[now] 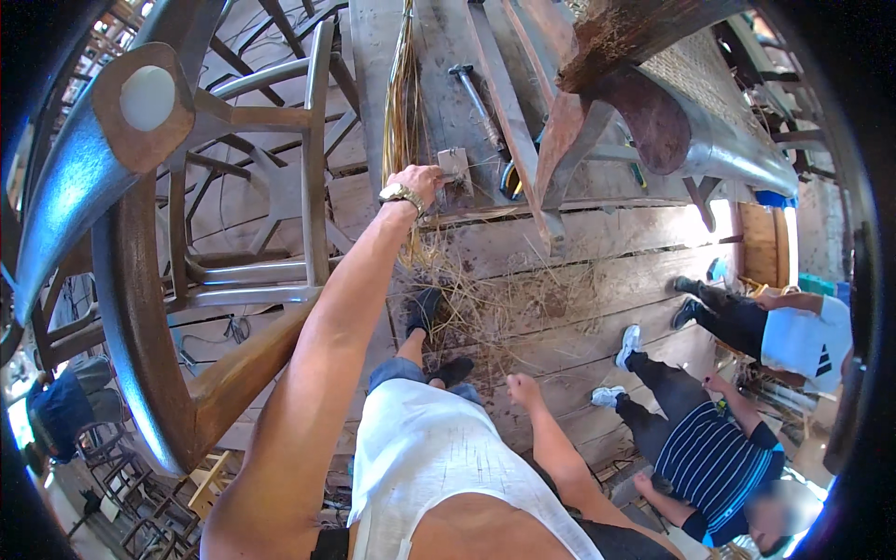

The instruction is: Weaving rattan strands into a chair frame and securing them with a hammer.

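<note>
My left hand (417,180), with a watch on its wrist, reaches to the near edge of the wooden bench (371,112). Its fingers are bent, and their tips meet the side of a small pale block (454,162); what lies between them is hidden. A long bundle of straw-coloured strands (401,103) runs along the bench just beyond this hand. My right hand (525,388) hangs before my body, its fingers curled into a loose fist with nothing showing in it. Right of the block lie a hammer (478,105) and a yellow-and-black tool (510,179).
Curved wooden furniture parts (560,140) lean over the bench's right side. A large dark wooden chair frame (140,308) stands close on my left. Loose straw (495,299) litters the plank floor. Two people sit at the right, one in a striped shirt (714,462).
</note>
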`<state>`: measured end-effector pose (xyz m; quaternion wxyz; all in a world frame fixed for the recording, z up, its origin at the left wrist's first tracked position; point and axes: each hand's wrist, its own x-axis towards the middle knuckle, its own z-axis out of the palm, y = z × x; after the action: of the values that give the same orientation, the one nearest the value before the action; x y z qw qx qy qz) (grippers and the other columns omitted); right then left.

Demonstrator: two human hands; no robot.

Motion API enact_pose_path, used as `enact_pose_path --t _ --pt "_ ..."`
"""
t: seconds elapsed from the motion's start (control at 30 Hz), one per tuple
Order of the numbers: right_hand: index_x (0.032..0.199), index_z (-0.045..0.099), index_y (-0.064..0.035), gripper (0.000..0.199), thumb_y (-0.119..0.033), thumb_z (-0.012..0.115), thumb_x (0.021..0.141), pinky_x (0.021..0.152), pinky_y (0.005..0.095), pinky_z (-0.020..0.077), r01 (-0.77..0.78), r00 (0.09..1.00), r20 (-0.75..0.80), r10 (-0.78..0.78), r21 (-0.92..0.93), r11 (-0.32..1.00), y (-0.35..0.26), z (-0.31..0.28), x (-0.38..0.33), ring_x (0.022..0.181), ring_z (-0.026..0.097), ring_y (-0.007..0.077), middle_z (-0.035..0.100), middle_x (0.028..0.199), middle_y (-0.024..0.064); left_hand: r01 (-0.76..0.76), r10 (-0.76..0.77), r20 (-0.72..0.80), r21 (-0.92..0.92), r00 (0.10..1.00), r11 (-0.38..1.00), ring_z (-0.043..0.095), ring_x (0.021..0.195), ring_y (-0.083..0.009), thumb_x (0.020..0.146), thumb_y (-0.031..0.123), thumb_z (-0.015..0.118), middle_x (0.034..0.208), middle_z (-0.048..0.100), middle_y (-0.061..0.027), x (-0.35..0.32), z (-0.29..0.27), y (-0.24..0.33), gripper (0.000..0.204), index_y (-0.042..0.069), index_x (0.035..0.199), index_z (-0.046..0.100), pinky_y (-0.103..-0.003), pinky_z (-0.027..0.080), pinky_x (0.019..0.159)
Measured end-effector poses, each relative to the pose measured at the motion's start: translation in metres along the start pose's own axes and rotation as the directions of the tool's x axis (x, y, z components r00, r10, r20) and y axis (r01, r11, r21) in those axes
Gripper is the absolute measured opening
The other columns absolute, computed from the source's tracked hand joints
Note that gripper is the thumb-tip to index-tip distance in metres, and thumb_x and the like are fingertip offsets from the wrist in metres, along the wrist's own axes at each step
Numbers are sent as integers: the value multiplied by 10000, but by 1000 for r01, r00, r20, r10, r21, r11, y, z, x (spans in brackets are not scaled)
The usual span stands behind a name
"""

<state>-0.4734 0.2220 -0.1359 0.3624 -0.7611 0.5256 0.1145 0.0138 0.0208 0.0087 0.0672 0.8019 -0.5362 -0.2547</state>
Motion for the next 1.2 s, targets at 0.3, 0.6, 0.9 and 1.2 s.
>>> enact_pose_path --t 0.3,0.6,0.9,1.2 --pt "958 584 8 373 -345 465 938 741 436 487 67 945 -322 62 373 925 -203 -125 135 806 644 368 646 817 223 104 -145 -130 -276 981 955 654 951 -309 856 479 579 998 688 -131 -4 12 -4 421 148 1102 662 -435 509 803" --pt "1036 654 -14 224 -168 604 881 667 321 519 33 999 -23 -25 528 849 -138 -81 56 715 681 204 688 843 133 142 -14 300 -408 954 902 598 685 -148 763 652 639 785 622 -14 -12 12 -29 686 48 1087 653 -269 473 602" --pt "846 686 -53 229 -246 579 787 676 381 531 -206 973 -79 218 145 968 41 1 -67 700 668 279 684 789 125 -81 102 -26 -801 995 593 619 721 -141 783 310 765 874 667 -46 -117 22 15 423 101 1115 603 -282 496 646" --pt "805 685 -79 116 -171 633 756 786 407 497 -149 970 -149 191 257 955 -15 -27 -69 838 609 329 661 823 160 -74 95 -287 84 953 994 663 896 -370 819 148 621 1240 520 -226 -1 6 100 543 -6 1289 397 -411 552 738"
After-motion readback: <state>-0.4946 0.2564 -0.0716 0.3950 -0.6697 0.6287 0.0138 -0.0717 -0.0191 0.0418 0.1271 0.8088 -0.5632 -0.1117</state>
